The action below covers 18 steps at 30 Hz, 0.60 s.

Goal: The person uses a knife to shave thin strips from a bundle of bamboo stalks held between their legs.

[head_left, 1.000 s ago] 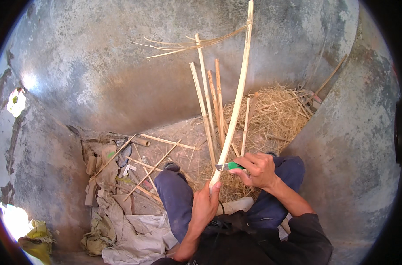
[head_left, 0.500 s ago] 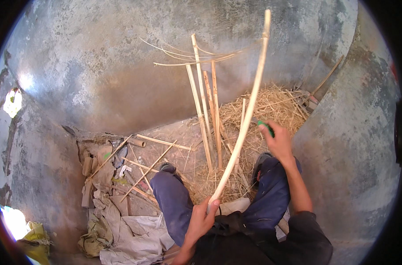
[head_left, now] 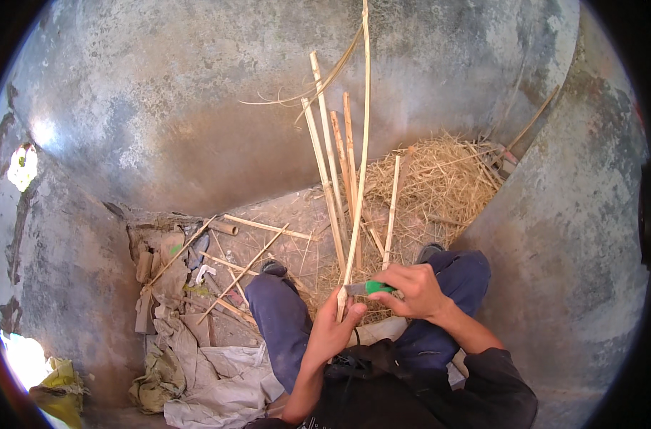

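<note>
My left hand (head_left: 328,333) is closed around the lower end of a long pale bamboo strip (head_left: 364,129), which rises upright in front of me past the top edge of the view. Thin shavings (head_left: 338,69) hang off its upper part toward the left. In my right hand (head_left: 415,289) is a knife (head_left: 378,287) with a green handle. Its short blade lies across the strip just above my left fingers and appears to touch it. Both hands are close together between my knees.
Several bamboo sticks (head_left: 322,171) stand upright against the grey wall (head_left: 197,86) ahead. A straw-like heap of shavings (head_left: 440,186) lies at right. To the left are crossed sticks (head_left: 241,275), debris and crumpled pale cloth (head_left: 222,382).
My right hand has brought the knife down and left onto the strip, near my left hand. The strip has swung left to nearly upright, and its hanging shavings have swung with it.
</note>
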Each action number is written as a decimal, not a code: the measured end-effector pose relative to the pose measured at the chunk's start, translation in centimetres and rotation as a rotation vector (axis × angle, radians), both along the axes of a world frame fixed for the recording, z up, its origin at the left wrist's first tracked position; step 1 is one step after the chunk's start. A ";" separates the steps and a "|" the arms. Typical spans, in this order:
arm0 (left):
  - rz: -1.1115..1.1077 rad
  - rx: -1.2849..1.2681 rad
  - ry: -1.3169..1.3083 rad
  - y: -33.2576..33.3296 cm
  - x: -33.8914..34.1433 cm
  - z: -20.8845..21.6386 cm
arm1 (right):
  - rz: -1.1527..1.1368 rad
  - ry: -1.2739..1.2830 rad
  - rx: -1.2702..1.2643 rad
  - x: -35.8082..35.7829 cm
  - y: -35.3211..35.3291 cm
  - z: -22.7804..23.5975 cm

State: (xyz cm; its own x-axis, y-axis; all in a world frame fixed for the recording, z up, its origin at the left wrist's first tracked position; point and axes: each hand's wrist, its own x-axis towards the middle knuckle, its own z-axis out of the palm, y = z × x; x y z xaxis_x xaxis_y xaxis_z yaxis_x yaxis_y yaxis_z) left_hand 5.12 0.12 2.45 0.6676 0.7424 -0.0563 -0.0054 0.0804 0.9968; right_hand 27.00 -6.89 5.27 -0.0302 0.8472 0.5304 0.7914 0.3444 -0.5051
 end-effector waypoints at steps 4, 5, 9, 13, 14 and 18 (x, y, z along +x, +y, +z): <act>0.009 0.148 0.064 0.1 0.4 0.8 | 0.023 -0.040 0.060 -1.4 0.0 -0.6; 0.001 0.217 0.087 0.2 0.3 0.4 | 0.030 -0.039 0.073 -1.6 0.2 -0.8; -0.001 0.243 0.040 0.2 0.5 1.0 | 0.003 -0.036 0.075 -2.3 0.1 -0.6; 0.007 0.280 0.105 0.3 0.2 1.3 | -0.069 -0.042 0.059 -2.5 0.0 0.2; 0.016 0.260 0.101 0.1 0.2 1.3 | -0.089 -0.029 0.074 -2.4 0.1 0.1; 0.080 0.294 0.128 -0.8 0.2 0.9 | -0.176 -0.004 0.086 -0.6 1.1 1.4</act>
